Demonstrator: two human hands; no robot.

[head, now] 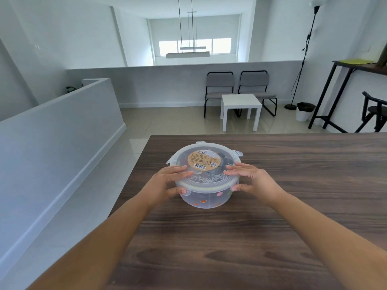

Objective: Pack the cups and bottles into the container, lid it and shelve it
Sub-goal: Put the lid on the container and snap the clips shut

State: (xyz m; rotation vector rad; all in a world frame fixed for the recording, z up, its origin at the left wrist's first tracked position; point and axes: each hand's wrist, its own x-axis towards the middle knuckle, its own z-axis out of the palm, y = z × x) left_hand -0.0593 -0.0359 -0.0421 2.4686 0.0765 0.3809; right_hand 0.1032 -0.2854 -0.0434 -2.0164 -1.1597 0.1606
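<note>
A round clear plastic container [206, 198] with small fruit prints stands on the dark wooden table [272, 216]. Its translucent lid [209, 181], with a round tan label, sits on top. Dark items show dimly through the lid; I cannot tell what they are. My left hand [169, 182] lies on the lid's left near side, fingers flat on top and thumb at a clip on the rim. My right hand [250, 180] mirrors it on the right, fingers on the lid and thumb at the right clip. Two more clips stick out at the lid's far side.
The table's left edge runs close by the container, with a low white wall and tiled floor beyond. Farther back stand a white side table [240, 101], two grey chairs [236, 84], a floor lamp [301, 59], a bin [304, 110] and a tall dark table [356, 68].
</note>
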